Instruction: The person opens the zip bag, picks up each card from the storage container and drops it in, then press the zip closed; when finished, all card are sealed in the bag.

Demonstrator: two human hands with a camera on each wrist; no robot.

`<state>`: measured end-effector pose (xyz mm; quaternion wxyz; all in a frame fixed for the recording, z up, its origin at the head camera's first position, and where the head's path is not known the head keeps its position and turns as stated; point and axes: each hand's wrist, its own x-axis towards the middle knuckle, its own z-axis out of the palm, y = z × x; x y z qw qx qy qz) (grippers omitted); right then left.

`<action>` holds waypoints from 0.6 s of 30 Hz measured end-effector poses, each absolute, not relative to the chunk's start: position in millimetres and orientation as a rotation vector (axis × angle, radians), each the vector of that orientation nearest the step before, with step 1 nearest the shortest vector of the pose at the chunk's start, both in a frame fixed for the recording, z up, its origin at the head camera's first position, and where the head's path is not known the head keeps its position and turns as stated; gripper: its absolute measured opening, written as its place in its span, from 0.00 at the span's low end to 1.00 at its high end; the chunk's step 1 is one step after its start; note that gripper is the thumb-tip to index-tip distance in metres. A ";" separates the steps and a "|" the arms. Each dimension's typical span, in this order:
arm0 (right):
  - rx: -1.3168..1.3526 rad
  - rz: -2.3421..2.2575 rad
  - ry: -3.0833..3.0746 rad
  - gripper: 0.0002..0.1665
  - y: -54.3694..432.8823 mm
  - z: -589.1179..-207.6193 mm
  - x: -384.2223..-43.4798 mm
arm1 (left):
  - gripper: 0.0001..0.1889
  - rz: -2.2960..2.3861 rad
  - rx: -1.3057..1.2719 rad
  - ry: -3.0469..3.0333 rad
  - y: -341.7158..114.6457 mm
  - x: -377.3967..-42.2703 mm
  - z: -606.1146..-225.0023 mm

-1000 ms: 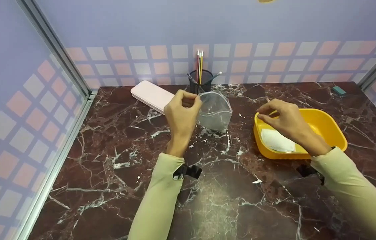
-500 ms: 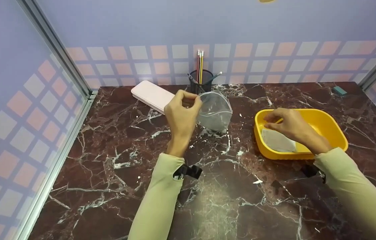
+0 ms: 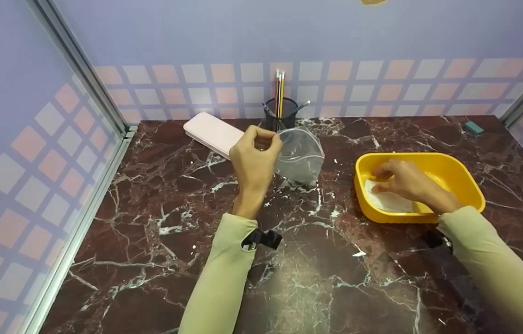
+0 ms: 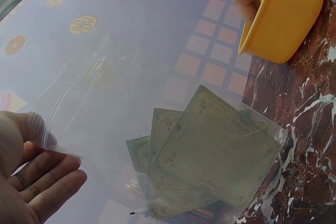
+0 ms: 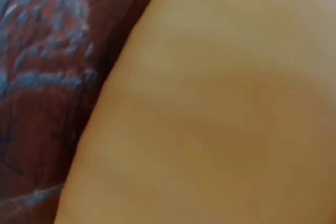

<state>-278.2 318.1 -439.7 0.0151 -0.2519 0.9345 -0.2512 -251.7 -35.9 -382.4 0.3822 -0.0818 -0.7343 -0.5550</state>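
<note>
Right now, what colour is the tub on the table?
The tub is plain yellow, best seen in the head view.

transparent bag (image 3: 301, 162): at least 3 overlapping cards (image 4: 218, 145) inside | white sheet (image 3: 387, 202): in yellow bin (image 3: 468, 185), left end

Along the tabletop's (image 3: 150, 250) back edge, left of its middle: pencil cup (image 3: 289, 121), pencils (image 3: 280, 93) inside. Left of that, toward the back left corner: case (image 3: 213, 132), aslant, near end behind the left grip (image 3: 253, 162). In the left grip, before the pencil cup: bag (image 3: 301, 164), cards (image 4: 215, 145) inside. Well right of the bag, in the tabletop's right half: tub (image 3: 477, 197), with a flat piece (image 3: 389, 204) in its left end and the right grip (image 3: 405, 180) over that piece, within the tub. Behind the tub, close to the back right corner: block (image 3: 474, 127).
</note>
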 end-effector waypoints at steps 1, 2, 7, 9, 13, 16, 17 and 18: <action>-0.786 -0.781 2.902 0.19 318.8 -440.3 -278.2 | 0.03 -1.418 -0.209 -1.873 -35.8 -251.8 -382.3; -0.792 -0.779 2.896 0.18 319.5 -441.2 -278.5 | 0.03 -1.420 -0.210 -1.872 -35.7 -251.8 -382.2; -0.825 -0.742 2.912 0.17 321.4 -444.2 -278.7 | 0.03 -1.435 -0.213 -1.872 -35.7 -251.7 -382.1; -0.831 -0.732 2.920 0.16 321.8 -445.2 -278.8 | 0.03 -1.440 -0.215 -1.869 -35.7 -251.3 -382.1; -0.816 -0.744 2.917 0.15 322.0 -446.4 -278.7 | 0.03 -1.445 -0.219 -1.864 -35.4 -251.0 -382.0; -0.809 -0.749 2.918 0.15 322.3 -447.0 -278.7 | 0.03 -1.443 -0.218 -1.864 -35.2 -251.3 -381.9; -0.807 -0.752 2.920 0.15 322.4 -447.2 -278.7 | 0.03 -1.441 -0.213 -1.867 -35.2 -251.4 -382.0; -0.805 -0.754 2.922 0.15 322.6 -447.4 -278.8 | 0.03 -1.440 -0.209 -1.870 -35.2 -251.6 -382.0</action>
